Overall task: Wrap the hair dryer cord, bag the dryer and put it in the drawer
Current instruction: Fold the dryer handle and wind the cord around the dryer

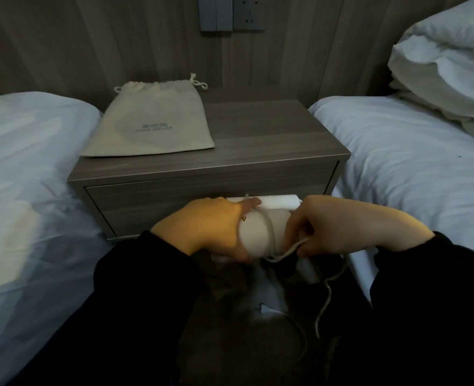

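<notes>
Low in the frame, in front of the closed drawer (174, 201) of the nightstand (258, 140), the left hand (208, 227) is clamped around the white hair dryer (260, 232). At its 3 o'clock, the right hand (339, 224) pinches the white cord (286, 253), one loop lying around the dryer and the rest trailing toward 6 o'clock. The drawstring bag (152, 126) lies flat on the nightstand at 11 o'clock.

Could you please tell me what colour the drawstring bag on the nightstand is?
The drawstring bag is beige, seen in the head view.
</notes>
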The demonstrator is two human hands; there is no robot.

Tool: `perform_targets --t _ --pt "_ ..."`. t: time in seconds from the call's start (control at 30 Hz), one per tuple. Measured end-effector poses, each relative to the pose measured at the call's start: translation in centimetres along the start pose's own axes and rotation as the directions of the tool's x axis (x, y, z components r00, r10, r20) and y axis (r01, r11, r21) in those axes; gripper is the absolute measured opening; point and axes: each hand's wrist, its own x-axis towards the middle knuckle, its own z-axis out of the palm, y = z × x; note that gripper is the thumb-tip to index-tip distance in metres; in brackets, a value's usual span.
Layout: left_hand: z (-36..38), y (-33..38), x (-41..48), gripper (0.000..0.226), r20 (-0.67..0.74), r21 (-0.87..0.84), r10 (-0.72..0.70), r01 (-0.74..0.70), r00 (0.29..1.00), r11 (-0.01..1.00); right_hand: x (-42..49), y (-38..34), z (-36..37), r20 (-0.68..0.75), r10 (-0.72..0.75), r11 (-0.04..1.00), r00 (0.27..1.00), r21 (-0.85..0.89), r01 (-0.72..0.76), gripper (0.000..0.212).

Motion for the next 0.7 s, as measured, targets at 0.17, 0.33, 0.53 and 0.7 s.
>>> perform_targets --t 0.17,0.33,0.53,0.7 --pt "1.5 -0.6 0.7 0.105 -0.018 0.065 0.086 -0.085 0.996 0.994 0.2 1.0 -0.2 -0.159 -0.057 0.988 0.986 0.134 0.079 0.034" --pt "2.4 -0.2 1.1 0.105 -0.141 0.120 0.224 -0.208 0.964 0.971 1.5 2.9 0.3 -0.380 0.197 0.979 0.904 0.125 -0.161 0.023" --pt "2.8 -0.2 1.3 0.109 -0.189 0.157 0.274 -0.247 0.943 0.956 0.4 5.8 -0.7 -0.256 0.088 0.946 0.963 0.324 0.000 0.024" --pt "3.2 0.2 1.8 0.114 -0.231 0.184 0.282 -0.243 0.931 0.952 2.0 6.6 0.3 -0.429 0.255 0.908 0.866 0.415 -0.062 0.017"
